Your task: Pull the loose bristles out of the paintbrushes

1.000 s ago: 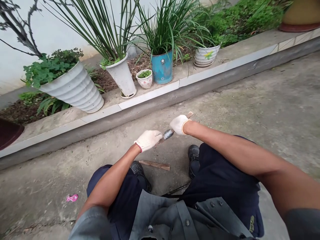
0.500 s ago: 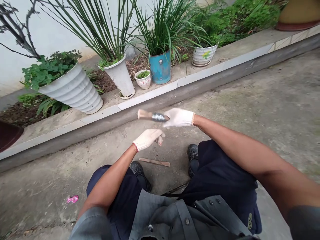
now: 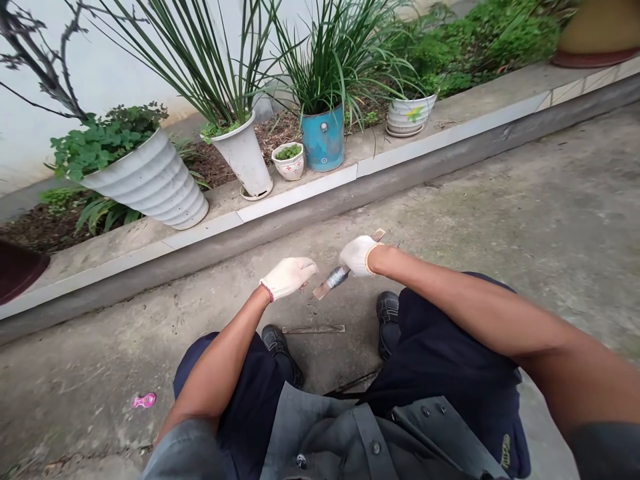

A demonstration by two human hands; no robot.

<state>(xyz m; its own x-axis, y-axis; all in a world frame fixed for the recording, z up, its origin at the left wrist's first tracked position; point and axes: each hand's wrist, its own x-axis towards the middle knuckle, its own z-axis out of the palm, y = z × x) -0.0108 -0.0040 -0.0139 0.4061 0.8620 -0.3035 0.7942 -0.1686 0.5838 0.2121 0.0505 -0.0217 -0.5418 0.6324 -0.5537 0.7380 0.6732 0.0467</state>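
My right hand (image 3: 356, 255), in a white knitted glove, is closed around a wooden stick (image 3: 323, 291) wound with silvery wire or line (image 3: 337, 276). The stick slants, its near end pointing down to the left and its far end showing beyond my wrist. To its left, my left hand (image 3: 289, 276), gloved the same way, has its fingers pressed together close to the stick's near end. What these fingers pinch, if anything, is too small to make out. A flat wooden strip (image 3: 313, 329) lies on the concrete between my shoes.
Beyond my hands runs a low tiled ledge (image 3: 300, 197). On it stand a ribbed white pot (image 3: 155, 183), a tall white pot (image 3: 245, 160), a small pot (image 3: 289, 167), a blue container (image 3: 323, 141) and a white bowl-shaped pot (image 3: 411, 113). A pink object (image 3: 145, 400) lies at lower left.
My right hand has turned the wound stick from nearly level to slanting, its near end now down toward me. My left hand has shifted slightly left, fingers straighter.
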